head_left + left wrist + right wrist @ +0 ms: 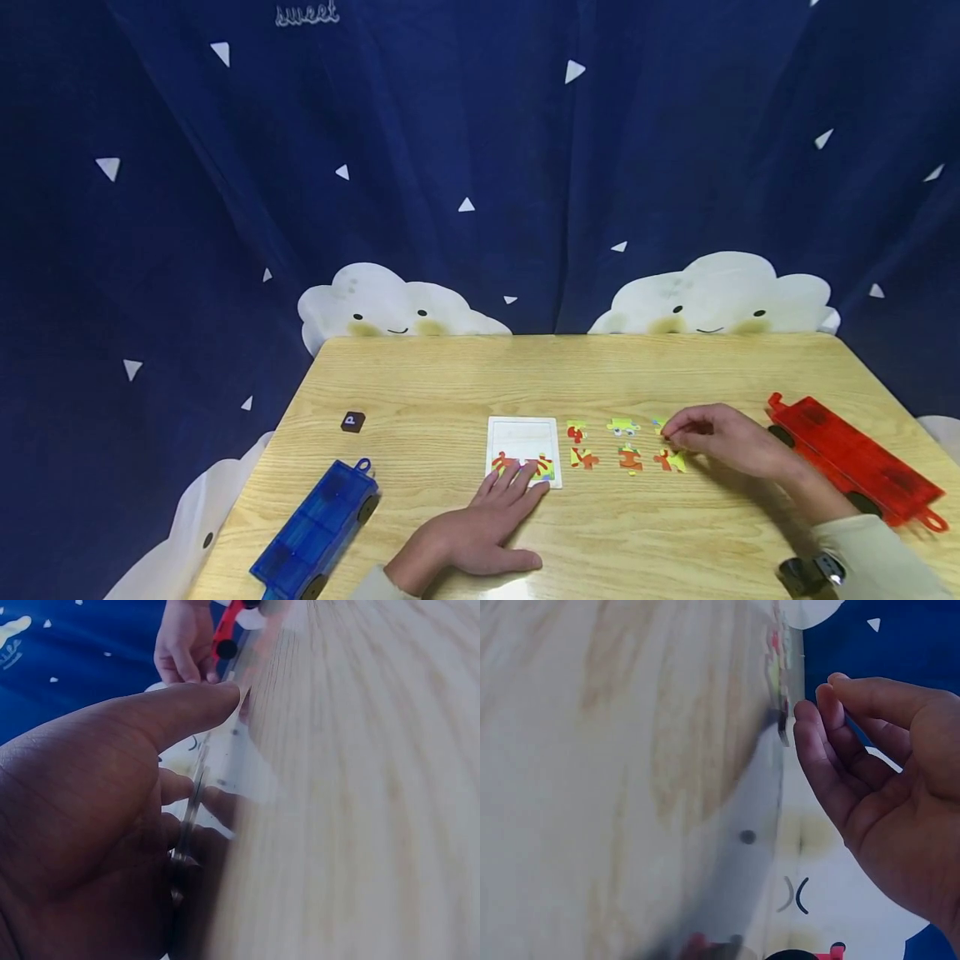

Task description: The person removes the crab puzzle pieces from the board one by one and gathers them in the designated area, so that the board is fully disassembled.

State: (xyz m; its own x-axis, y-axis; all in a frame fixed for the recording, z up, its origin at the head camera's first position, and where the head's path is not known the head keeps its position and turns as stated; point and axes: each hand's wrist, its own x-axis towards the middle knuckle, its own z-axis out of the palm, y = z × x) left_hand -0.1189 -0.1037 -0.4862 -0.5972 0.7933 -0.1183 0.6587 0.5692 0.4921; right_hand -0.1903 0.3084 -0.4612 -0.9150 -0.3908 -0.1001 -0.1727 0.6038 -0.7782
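A white puzzle tray (522,429) lies mid-table, with red, yellow and green pieces along its near side. My left hand (491,525) rests on the table, fingers spread and fingertips over the tray's near edge; its thumb points right. Loose jigsaw pieces (630,458) lie in two rows right of the tray. My right hand (712,435) is above the right end of these rows, partly covering a yellow and blue piece (658,424). In the right wrist view its fingers (810,735) are loosely curled near the thumb, apart from the table, and no piece shows between them.
A blue toy wagon (318,525) stands at the left, and a red toy wagon (855,458) is at the right beside the right forearm. Behind the blue wagon lies a small black tile (352,422) marked P. A dark blue curtain (450,167) hangs behind the table.
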